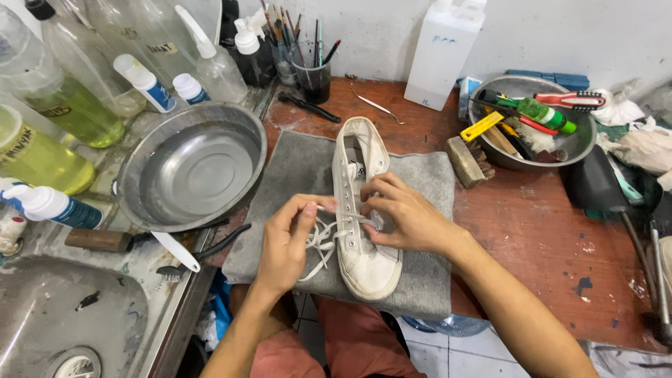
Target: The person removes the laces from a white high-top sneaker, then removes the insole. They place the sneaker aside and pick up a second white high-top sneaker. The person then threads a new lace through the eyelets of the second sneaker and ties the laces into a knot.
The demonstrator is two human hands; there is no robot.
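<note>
While the white canvas sneaker (362, 210) lies on the grey towel (294, 175) in front of me, both my hands work at its lacing from either side. My left hand (287, 241) sits just left of the shoe, fingers pinched on a flat white shoelace (318, 245) that loops loosely off the side onto the towel. My right hand (406, 213) rests on the shoe's right flank, fingertips curled and gripping the lace across the eyelets.

The sneaker's long axis runs almost straight away from me: the rounded rubber toe cap points toward my lap at the table's near edge, the open heel collar points toward the back wall.

Its upper is soft, scuffed cloth, the toe smooth and glossy; the towel looks napped and limp. It covers part of a worn reddish wooden tabletop (539, 231). Left of the towel stands a round, shiny steel basin (192, 168).
</note>
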